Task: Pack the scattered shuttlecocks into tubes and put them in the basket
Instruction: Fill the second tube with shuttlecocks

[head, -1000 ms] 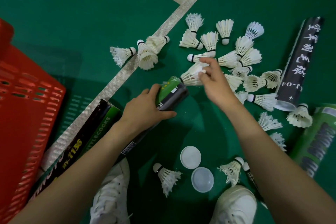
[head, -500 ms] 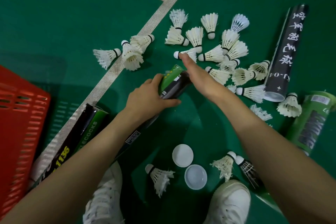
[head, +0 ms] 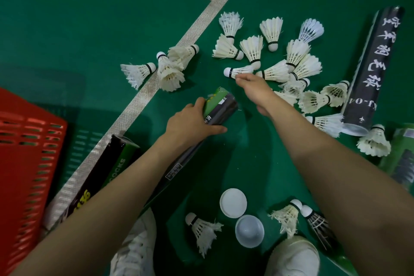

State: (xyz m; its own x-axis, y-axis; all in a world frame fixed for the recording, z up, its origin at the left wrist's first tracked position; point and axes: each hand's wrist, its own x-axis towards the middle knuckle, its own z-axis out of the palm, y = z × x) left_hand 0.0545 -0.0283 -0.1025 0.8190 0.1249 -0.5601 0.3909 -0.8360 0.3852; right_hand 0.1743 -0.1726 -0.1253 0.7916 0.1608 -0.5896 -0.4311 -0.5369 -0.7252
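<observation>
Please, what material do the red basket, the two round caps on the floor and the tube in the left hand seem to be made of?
Red basket: likely moulded plastic, with regular slotted walls and a slight sheen.
Two round caps: probably thin plastic, smooth and matte white.
Tube in the left hand: seemingly printed cardboard with a glossy finish; I cannot be sure.

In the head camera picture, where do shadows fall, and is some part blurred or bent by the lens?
Head view: soft shadow lies on the green floor under both arms; the red basket at the left edge looks smeared; the white court line bends slightly, as a wide lens gives; the shuttlecocks in the middle are sharp, without glare.
</observation>
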